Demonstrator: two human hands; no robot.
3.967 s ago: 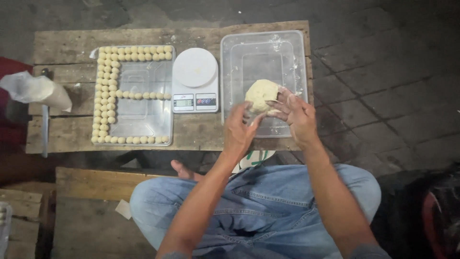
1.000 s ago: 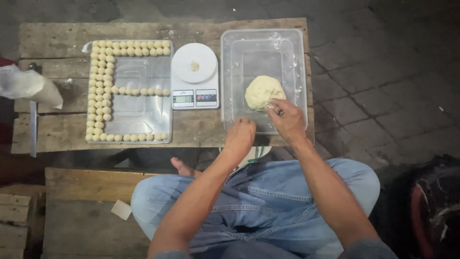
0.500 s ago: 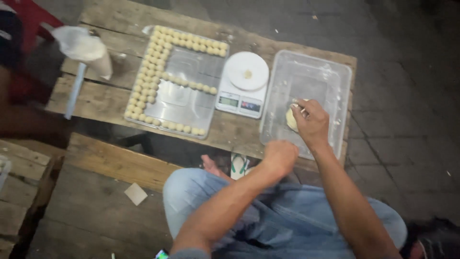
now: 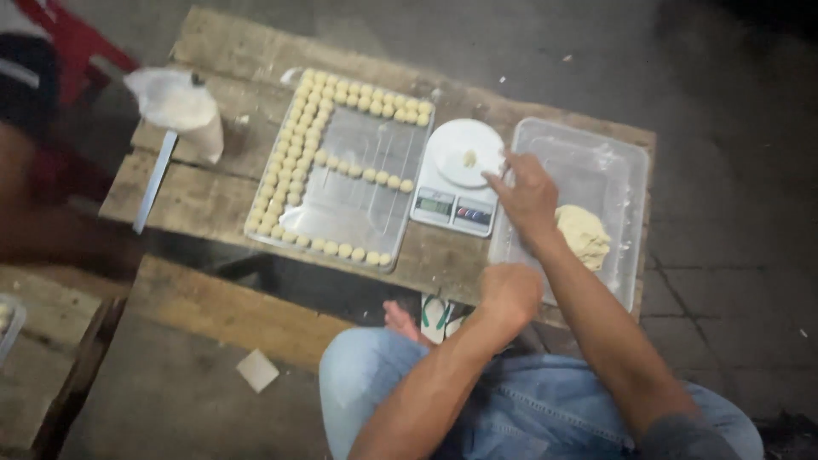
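Note:
My right hand reaches left over the corner of a clear plastic tub, its fingertips at the right rim of the round white plate of a digital scale. A small bit of dough lies on that plate. Whether the fingers pinch anything is hidden. A pale dough lump rests in the tub just right of my wrist. My left hand is curled into a fist at the table's near edge, touching nothing visible. Left of the scale, a metal tray carries rows of small dough balls.
The things stand on a rough wooden table. A white bag and a long metal blade lie at its left end. Another person and a red chair are at far left. A wooden bench stands below.
My right hand has left the dough lump in the tub and moved left to the scale. My left hand stayed at the table edge. The view has swung and tilted.

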